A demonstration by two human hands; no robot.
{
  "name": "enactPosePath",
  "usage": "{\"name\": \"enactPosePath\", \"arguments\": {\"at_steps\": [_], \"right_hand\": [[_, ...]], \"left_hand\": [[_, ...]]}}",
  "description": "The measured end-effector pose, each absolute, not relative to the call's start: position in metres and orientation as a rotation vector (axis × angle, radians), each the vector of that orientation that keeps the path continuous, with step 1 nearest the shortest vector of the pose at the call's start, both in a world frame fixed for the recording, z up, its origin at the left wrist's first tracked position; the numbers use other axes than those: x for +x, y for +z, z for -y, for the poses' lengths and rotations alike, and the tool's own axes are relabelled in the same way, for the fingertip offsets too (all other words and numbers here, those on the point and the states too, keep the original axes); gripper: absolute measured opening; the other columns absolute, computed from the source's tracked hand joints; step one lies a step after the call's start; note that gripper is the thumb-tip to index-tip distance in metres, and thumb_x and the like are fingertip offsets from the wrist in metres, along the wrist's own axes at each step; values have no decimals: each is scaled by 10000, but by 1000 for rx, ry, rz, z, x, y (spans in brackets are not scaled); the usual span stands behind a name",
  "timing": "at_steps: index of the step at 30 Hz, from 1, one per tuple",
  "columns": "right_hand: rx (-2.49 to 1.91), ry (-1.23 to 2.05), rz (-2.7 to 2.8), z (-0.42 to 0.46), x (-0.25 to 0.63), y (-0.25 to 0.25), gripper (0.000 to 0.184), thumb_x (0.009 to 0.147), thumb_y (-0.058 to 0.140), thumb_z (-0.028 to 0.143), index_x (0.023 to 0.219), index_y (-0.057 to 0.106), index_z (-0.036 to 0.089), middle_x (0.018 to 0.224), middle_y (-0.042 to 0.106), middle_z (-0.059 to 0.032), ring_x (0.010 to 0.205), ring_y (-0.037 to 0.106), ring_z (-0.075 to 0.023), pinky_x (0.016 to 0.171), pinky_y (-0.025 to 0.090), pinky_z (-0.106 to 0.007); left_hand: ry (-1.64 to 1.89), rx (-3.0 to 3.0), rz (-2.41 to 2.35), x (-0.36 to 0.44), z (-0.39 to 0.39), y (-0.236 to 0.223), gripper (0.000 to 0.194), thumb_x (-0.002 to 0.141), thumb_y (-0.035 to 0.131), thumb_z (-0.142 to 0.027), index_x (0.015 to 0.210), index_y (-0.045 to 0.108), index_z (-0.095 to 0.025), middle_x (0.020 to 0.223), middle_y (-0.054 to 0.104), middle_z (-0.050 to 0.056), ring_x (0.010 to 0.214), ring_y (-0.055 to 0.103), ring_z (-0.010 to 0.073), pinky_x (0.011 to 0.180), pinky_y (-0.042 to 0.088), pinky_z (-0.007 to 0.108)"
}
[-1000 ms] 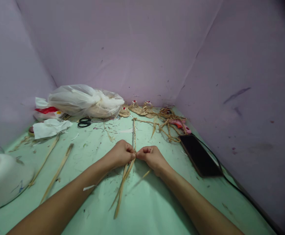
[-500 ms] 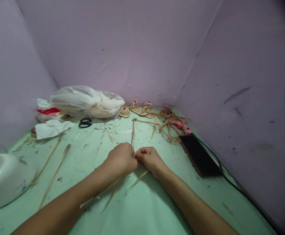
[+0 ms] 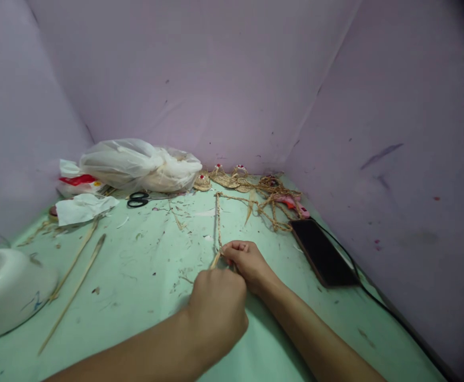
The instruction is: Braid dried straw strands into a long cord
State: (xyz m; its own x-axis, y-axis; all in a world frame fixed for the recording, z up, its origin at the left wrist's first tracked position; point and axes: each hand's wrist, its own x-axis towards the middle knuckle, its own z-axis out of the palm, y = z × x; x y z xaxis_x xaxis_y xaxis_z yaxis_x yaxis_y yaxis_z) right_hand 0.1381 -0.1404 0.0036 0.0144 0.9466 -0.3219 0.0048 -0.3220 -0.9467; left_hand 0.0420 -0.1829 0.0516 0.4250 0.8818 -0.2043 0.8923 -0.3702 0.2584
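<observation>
A thin braided straw cord (image 3: 218, 220) runs down the green surface to my hands, and its far part bends right towards a tangle of the same braid (image 3: 275, 204). At the cord's near end my right hand (image 3: 248, 262) pinches the braid between thumb and fingers. My left hand (image 3: 218, 305) is closed in a fist just below and nearer to me, knuckles up. A flat pale straw strand (image 3: 215, 261) runs from the braid's end into my left hand; the fingers themselves are mostly hidden.
Black-handled scissors (image 3: 138, 200) lie before a white plastic bag (image 3: 140, 167). Small woven straw pieces with red-and-white trim (image 3: 226, 178) stand by the wall. At right are a dark phone (image 3: 323, 254) and a pink tool (image 3: 295, 206); a white pot (image 3: 13, 294) and loose straws (image 3: 72, 289) are left.
My left hand has come down towards me, away from the braid's end, drawing a strand with it. My right hand keeps its pinch at nearly the same spot.
</observation>
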Motion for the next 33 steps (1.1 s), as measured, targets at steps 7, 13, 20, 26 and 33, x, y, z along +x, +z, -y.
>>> {"name": "enactPosePath", "arguments": {"at_steps": [7,13,20,26,33], "right_hand": [[-1425,1446,1025,140,139,5,103,558,527,220,506,518,132,400,404,53,392,290,-43,417,192,-203],[-1374,1448,1147,137,141,0,146,593,523,255,530,531,123,433,442,32,416,313,-52,432,213,-203],[-1404,1058,1673,134,150,-13,193,676,476,252,557,570,132,479,419,32,468,294,-67,448,210,-202],[-1447,1222,1634,133,152,3,207,682,460,263,517,504,144,446,357,47,437,272,-63,431,199,-202],[-1436,1620,1465,127,159,20,152,619,503,241,555,578,126,438,454,21,404,327,-62,409,206,-207]], "left_hand": [[409,1454,-1558,10,119,56,253,636,500,-194,857,595,-117,565,584,24,387,444,89,391,280,203],[297,1001,-1171,9,106,31,122,616,534,-201,543,505,-108,442,499,-2,326,350,34,332,218,158],[288,1388,-1360,11,104,32,85,542,497,-128,457,483,-131,285,332,-56,264,246,47,305,158,189],[389,1337,-1282,11,107,29,70,528,473,-143,459,473,-135,315,358,-50,289,255,45,332,182,192],[420,1505,-1273,8,105,25,66,499,479,-158,443,495,-126,346,364,-45,360,274,52,379,199,202]]}}
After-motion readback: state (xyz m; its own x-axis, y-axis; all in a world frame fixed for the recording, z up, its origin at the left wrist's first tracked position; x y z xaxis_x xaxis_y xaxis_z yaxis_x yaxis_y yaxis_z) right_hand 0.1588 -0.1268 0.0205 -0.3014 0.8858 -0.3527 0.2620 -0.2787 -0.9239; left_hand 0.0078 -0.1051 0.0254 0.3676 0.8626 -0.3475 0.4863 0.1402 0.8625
